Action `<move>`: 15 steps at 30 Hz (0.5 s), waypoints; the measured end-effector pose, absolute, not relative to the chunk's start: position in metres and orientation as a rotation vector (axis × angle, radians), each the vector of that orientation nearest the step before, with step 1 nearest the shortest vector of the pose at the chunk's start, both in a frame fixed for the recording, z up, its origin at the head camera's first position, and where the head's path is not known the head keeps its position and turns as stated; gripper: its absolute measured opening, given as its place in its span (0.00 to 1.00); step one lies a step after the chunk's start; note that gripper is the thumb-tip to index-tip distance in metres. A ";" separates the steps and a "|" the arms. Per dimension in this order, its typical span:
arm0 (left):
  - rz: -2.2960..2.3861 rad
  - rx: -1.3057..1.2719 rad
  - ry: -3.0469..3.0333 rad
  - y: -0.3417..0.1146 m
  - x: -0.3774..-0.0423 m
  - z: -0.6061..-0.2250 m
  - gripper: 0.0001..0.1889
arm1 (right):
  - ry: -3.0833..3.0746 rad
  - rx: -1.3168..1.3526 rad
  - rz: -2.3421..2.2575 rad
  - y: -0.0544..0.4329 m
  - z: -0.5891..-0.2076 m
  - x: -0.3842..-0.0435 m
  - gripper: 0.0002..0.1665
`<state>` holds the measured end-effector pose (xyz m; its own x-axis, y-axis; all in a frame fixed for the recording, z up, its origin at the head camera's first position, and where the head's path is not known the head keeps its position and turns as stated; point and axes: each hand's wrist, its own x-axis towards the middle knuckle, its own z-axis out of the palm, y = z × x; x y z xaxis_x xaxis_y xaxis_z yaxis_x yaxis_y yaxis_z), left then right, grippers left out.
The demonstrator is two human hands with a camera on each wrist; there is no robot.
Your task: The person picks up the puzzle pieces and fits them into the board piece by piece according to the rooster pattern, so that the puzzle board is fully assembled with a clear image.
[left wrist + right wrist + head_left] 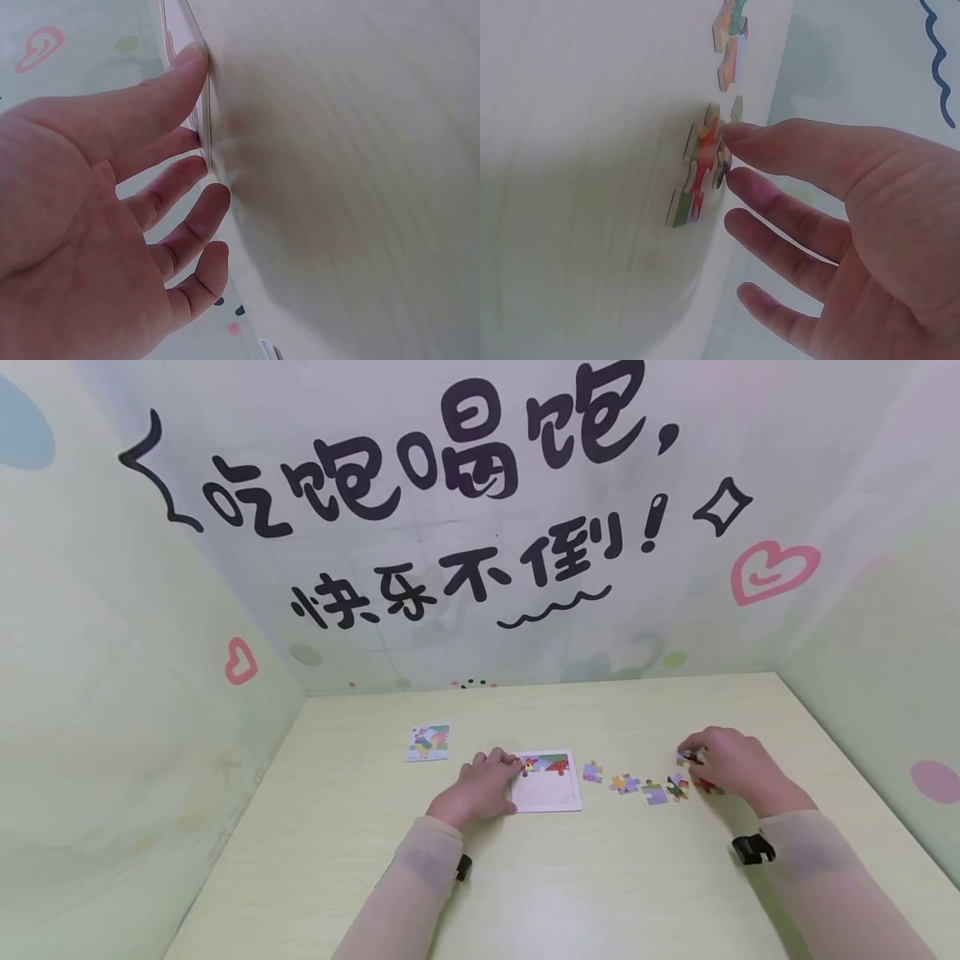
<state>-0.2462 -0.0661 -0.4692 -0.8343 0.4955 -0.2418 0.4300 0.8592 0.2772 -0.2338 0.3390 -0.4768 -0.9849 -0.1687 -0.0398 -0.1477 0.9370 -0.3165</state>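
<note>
A white puzzle tray (pixel 546 793) lies on the table, with a strip of joined puzzle pieces (pixel 555 763) along its top. My left hand (pixel 478 787) rests at its left side; in the left wrist view the thumb (pixel 187 64) touches the tray's edge, other fingers loosely bent. To the right, my right hand (pixel 738 766) has its thumb and index finger at a puzzle piece (pixel 688 758), seemingly pinching it. In the right wrist view a red and green puzzle piece (pixel 697 172) lies on the table beside those fingertips, partly covering the piece between them.
Several loose puzzle pieces (pixel 625 783) lie in a row between the tray and my right hand. A small picture card (pixel 428 743) of a cartoon animal sits at the back left. Printed wall sheets (pixel 480 652) enclose the table (pixel 600 893) behind and at both sides.
</note>
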 end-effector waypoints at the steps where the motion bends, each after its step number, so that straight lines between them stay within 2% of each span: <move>1: 0.304 0.695 2.727 -0.066 -0.246 -0.470 0.40 | 3.026 -0.246 -0.488 0.340 -0.477 -0.234 0.18; 15: 0.297 0.682 2.724 -0.065 -0.246 -0.470 0.40 | 3.005 -0.245 -0.533 0.339 -0.474 -0.231 0.16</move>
